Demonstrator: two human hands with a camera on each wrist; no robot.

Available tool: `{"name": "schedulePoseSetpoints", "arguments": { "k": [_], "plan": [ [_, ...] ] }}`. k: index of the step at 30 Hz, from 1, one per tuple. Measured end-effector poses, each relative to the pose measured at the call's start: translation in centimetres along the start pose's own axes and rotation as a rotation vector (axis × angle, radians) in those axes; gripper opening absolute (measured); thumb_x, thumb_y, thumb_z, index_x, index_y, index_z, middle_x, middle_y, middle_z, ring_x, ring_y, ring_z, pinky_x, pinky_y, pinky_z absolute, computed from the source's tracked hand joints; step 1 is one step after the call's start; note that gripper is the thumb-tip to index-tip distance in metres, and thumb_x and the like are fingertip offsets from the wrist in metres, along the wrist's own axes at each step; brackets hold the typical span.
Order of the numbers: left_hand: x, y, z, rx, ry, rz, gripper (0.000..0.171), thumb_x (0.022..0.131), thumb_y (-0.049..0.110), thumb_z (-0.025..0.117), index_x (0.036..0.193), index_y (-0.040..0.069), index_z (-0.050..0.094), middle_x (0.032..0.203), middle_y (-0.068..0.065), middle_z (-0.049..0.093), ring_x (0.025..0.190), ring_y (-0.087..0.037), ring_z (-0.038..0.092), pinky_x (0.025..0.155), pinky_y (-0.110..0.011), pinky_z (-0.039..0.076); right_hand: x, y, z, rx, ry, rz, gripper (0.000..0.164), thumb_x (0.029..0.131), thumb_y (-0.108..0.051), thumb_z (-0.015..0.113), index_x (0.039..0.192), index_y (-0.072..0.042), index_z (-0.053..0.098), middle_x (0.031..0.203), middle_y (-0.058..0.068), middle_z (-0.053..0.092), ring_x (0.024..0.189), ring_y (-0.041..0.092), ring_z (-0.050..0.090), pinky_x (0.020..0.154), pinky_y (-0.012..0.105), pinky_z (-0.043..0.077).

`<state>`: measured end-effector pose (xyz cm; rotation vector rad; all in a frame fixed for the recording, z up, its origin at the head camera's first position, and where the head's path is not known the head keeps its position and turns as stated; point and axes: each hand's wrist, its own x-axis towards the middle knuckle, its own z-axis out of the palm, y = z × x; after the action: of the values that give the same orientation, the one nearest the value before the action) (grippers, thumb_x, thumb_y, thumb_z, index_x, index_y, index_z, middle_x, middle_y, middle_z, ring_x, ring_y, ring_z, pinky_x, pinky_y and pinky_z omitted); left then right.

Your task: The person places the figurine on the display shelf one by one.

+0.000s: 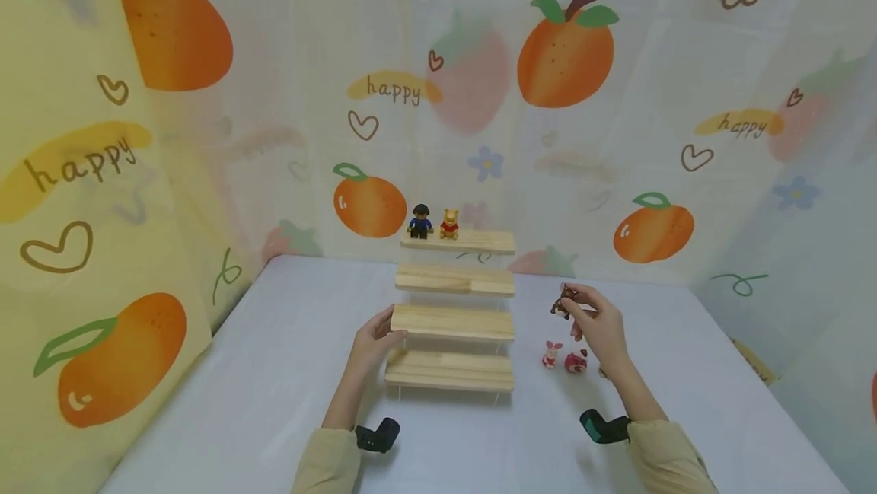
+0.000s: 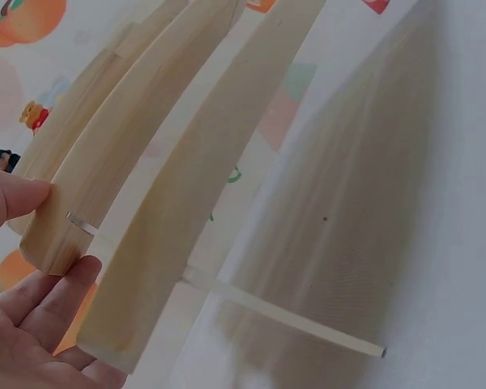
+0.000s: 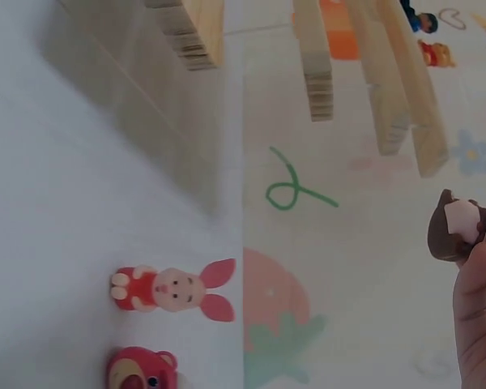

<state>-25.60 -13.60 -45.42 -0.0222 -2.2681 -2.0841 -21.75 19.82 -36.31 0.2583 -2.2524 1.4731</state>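
Note:
A wooden tiered shelf stand (image 1: 452, 324) with clear supports stands mid-table. At its left side, my left hand (image 1: 373, 342) grips the end of one board, thumb on top and fingers beneath, as the left wrist view shows. My right hand (image 1: 601, 326), off to the right of the stand, pinches a small brown figurine (image 1: 563, 304) above the table. Below it are a pink piglet figurine (image 1: 551, 355) and a dark-pink bear figurine (image 1: 575, 361). Another small pink figure (image 1: 577, 331) is partly hidden behind the right hand.
On the top board are a figure in blue with a black cap (image 1: 420, 221) and a yellow bear figurine in red (image 1: 449, 224). One more small item (image 1: 603, 374) peeks out by the right wrist. A fruit-printed cloth (image 1: 438, 151) hangs behind the white table (image 1: 274, 372).

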Motion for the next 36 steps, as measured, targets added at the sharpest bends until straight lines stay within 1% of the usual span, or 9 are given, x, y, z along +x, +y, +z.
{"name": "schedulePoseSetpoints", "arguments": {
  "k": [3,6,11,14,16,21,24,28,36],
  "plan": [
    [-0.1,0.0,0.1,0.002,0.005,0.000,0.057,0.078,0.010,0.065,0.131,0.002,0.044,0.126,-0.020,0.047,0.116,-0.036,0.042,0.093,-0.043,0.036,0.6,-0.1,-0.1,0.003,-0.001,-0.018,0.026,0.086,-0.002,0.058,0.110,0.008,0.055,0.088,0.026,0.057,0.039,0.014,0.046,0.038,0.022,0.043],
    [-0.2,0.0,0.1,0.004,0.011,-0.005,0.057,0.078,0.010,0.065,0.131,0.003,0.044,0.126,-0.020,0.047,0.116,-0.036,0.042,0.093,-0.044,0.035,1.6,1.2,-0.1,0.012,-0.006,-0.052,0.028,0.086,-0.010,0.060,0.110,0.004,0.057,0.087,0.023,0.059,0.039,0.014,0.046,0.037,0.022,0.043],
    [-0.1,-0.1,0.1,0.018,0.018,-0.004,0.058,0.078,0.011,0.066,0.131,0.003,0.044,0.125,-0.019,0.048,0.115,-0.035,0.043,0.094,-0.044,0.035,4.9,8.4,0.1,0.097,-0.034,-0.123,0.030,0.085,-0.017,0.062,0.114,-0.010,0.060,0.089,0.010,0.062,0.039,0.015,0.048,0.033,0.026,0.039],
    [-0.1,-0.3,0.1,0.012,0.011,-0.009,0.058,0.078,0.011,0.067,0.131,0.003,0.043,0.125,-0.019,0.048,0.114,-0.035,0.044,0.093,-0.043,0.036,6.8,11.5,0.6,0.133,-0.048,-0.145,0.031,0.084,-0.015,0.063,0.115,-0.013,0.060,0.089,0.007,0.062,0.038,0.015,0.048,0.031,0.027,0.037],
    [-0.1,-0.4,0.1,0.000,0.012,-0.015,0.058,0.078,0.010,0.067,0.131,0.003,0.043,0.125,-0.019,0.048,0.114,-0.034,0.044,0.092,-0.042,0.037,6.8,9.2,1.0,0.139,-0.066,-0.145,0.030,0.085,-0.016,0.062,0.114,-0.012,0.060,0.090,0.008,0.062,0.038,0.014,0.047,0.032,0.026,0.037],
    [-0.2,-0.1,0.1,-0.014,0.018,-0.016,0.058,0.078,0.010,0.066,0.131,0.004,0.044,0.123,-0.018,0.050,0.113,-0.032,0.046,0.091,-0.041,0.038,6.0,0.4,2.4,0.093,-0.062,-0.146,0.027,0.086,-0.012,0.060,0.110,0.000,0.059,0.087,0.021,0.060,0.038,0.015,0.047,0.036,0.023,0.042],
    [0.2,0.4,0.1,-0.025,0.005,0.016,0.058,0.078,0.011,0.066,0.131,0.004,0.044,0.121,-0.019,0.052,0.111,-0.032,0.048,0.090,-0.040,0.039,6.3,-2.4,3.1,0.077,-0.036,-0.149,0.025,0.086,-0.005,0.059,0.109,0.005,0.058,0.087,0.025,0.059,0.037,0.013,0.047,0.036,0.021,0.041],
    [0.2,0.1,0.0,-0.026,0.000,0.045,0.058,0.079,0.011,0.066,0.131,0.001,0.043,0.120,-0.021,0.051,0.109,-0.033,0.049,0.089,-0.040,0.041,6.4,-4.3,4.4,0.109,-0.041,-0.100,0.028,0.086,0.000,0.057,0.111,0.009,0.054,0.090,0.028,0.057,0.038,0.014,0.046,0.037,0.022,0.042],
    [-0.6,-0.4,0.0,-0.029,-0.001,0.058,0.058,0.080,0.011,0.066,0.130,-0.003,0.041,0.121,-0.025,0.049,0.109,-0.036,0.048,0.087,-0.039,0.043,7.4,-4.9,6.9,0.181,-0.052,-0.031,0.029,0.086,0.000,0.057,0.113,0.010,0.052,0.093,0.028,0.056,0.038,0.011,0.047,0.038,0.021,0.043]
  ]
}}
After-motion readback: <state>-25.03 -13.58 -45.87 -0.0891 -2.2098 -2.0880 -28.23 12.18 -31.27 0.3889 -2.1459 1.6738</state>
